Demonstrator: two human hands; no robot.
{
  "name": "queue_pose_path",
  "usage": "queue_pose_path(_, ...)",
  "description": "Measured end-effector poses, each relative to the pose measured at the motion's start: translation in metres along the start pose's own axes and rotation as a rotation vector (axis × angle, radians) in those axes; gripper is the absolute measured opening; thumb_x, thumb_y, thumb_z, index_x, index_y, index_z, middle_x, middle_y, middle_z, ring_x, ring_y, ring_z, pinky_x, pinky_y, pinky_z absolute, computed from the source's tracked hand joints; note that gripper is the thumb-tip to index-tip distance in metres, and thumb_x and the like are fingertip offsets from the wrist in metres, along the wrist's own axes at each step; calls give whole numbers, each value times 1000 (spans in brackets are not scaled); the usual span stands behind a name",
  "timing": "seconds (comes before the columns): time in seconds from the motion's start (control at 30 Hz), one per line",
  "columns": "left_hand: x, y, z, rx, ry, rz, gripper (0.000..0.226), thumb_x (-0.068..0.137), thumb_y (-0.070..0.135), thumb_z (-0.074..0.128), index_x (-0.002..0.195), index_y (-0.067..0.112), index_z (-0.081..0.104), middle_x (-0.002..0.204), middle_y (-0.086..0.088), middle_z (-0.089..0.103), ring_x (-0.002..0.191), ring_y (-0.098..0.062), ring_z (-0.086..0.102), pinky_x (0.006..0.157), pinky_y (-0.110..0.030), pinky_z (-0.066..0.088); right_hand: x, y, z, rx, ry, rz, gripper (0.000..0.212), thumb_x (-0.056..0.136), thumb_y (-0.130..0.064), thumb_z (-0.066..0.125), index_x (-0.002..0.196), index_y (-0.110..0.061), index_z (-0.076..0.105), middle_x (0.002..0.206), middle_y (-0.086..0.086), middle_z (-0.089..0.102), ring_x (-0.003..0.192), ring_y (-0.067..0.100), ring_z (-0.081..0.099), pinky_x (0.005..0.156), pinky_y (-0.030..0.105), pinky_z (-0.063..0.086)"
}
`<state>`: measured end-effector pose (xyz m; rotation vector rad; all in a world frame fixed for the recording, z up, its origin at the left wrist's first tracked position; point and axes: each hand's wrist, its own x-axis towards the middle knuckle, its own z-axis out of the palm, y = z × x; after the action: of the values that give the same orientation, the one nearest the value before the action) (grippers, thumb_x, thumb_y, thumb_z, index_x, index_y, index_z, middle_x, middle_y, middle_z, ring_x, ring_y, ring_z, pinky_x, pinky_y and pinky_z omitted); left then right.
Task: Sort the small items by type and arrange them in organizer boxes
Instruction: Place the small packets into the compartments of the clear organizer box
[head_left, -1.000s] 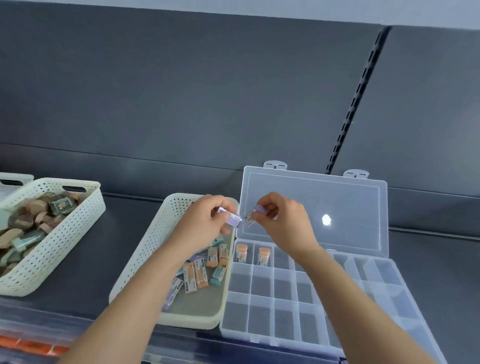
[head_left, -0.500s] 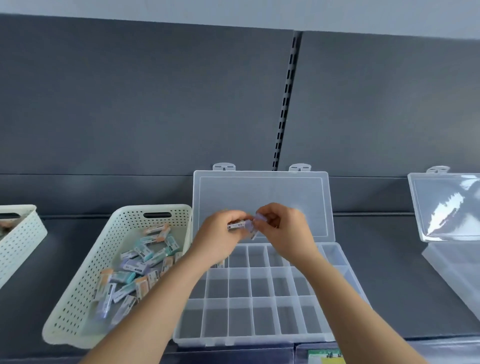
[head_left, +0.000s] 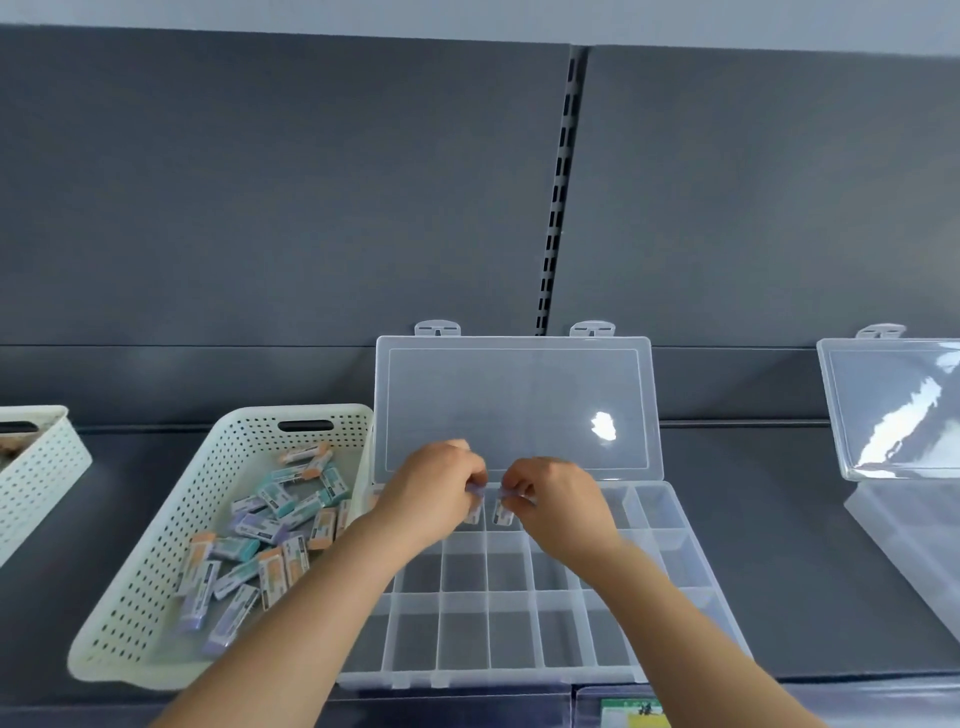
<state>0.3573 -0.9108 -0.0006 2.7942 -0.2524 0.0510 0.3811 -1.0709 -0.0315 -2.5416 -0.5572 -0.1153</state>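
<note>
Two small erasers are in hand, one apiece. The left hand (head_left: 434, 493) pinches the left eraser (head_left: 474, 514) by its lilac top end, and the right hand (head_left: 558, 501) pinches the right eraser (head_left: 503, 513) the same way. Both hang just below the fingertips, over the back row of the organizer box (head_left: 519, 673), apparently in neighbouring compartments. I cannot tell whether their lower ends touch the floor.

I judge them light, stiff little blocks, rubbery enough not to slip and not fragile. A fingertip pinch across the narrow sides near the top suits them.

Each stands nearly upright, long axis vertical, with the lilac end up at the fingers and the printed sleeve pointing down. Out beyond the left hand's outer side, the white basket (head_left: 156, 525) holds the unsorted rest.
</note>
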Motion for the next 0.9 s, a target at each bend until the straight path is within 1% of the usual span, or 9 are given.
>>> queue_pose_path(0.1, 0, -1, 5, 93, 11, 52, 12, 87, 15, 59, 91, 18, 70, 93, 2, 64, 90, -19, 55, 73, -24, 40, 0, 4, 4, -46, -16, -36, 10, 85, -21, 63, 92, -18, 70, 93, -1, 66, 92, 18, 56, 74, 34, 49)
queue_pose_path(0.17, 0, -3, 8, 128, 19, 64, 11, 87, 16, 61, 90, 20, 70, 91, 4, 65, 88, -18, 53, 74, -24, 40, 0, 5, 5, -56, -24, -53, 10, 85, -21, 63, 92, -18, 70, 92, -2, 66, 93, 18, 55, 74, 34, 48)
queue_pose_path(0.3, 0, -4, 13, 158, 37, 68, 10, 89, 18, 61, 90, 22, 70, 91, 6, 65, 88, -17, 51, 73, -26, 35, 0, 6, 7, -62, -25, -78, 9, 85, -21, 63, 90, -19, 70, 89, -2, 67, 91, 18, 54, 71, 37, 50)
queue_pose_path(0.43, 0, -5, 13, 176, 53, 76, 11, 89, 20, 58, 90, 23, 69, 91, 7, 65, 91, -17, 51, 80, -28, 38, 1, 6, 5, -71, -24, -107, 8, 85, -21, 64, 90, -19, 70, 88, -2, 67, 89, 19, 55, 69, 36, 51)
queue_pose_path(0.5, 0, -7, 13, 181, 49, 76, 11, 88, 25, 60, 94, 24, 70, 92, 8, 65, 92, -16, 51, 81, -28, 39, 0, 5, 4, -74, -21, -114, 12, 85, -24, 64, 95, -20, 69, 89, -3, 66, 90, 18, 54, 70, 33, 50)
queue_pose_path(0.57, -1, -8, 9, 170, 40, 69, 17, 87, 33, 64, 101, 24, 70, 95, 8, 65, 93, -16, 51, 80, -29, 39, 0, 3, 1, -71, -21, -128, 19, 84, -25, 63, 103, -21, 68, 92, -4, 66, 92, 17, 53, 71, 30, 48)
queue_pose_path(0.67, -5, -13, -3, 139, 59, 62, 23, 86, 37, 65, 105, 23, 69, 96, 7, 64, 93, -17, 51, 78, -30, 41, 4, -4, -3, -51, -18, -160, 23, 83, -22, 63, 106, -22, 68, 94, -4, 65, 92, 17, 53, 74, 30, 49)
queue_pose_path(0.8, -20, -32, -32, 78, 151, -31, 23, 90, 23, 60, 111, 25, 69, 102, 7, 65, 100, -15, 54, 86, -31, 44, 13, -28, -5, -5, 24, -227, 18, 85, -22, 64, 102, -19, 70, 91, -2, 67, 90, 19, 56, 76, 33, 50)
queue_pose_path(0.9, -44, -57, -52, 28, 169, -162, 20, 89, 22, 62, 108, 24, 70, 101, 9, 65, 91, -9, 56, 83, -28, 47, 17, -59, 0, 30, -3, -318, 18, 86, -23, 64, 101, -17, 71, 92, 0, 67, 90, 18, 56, 74, 27, 47)
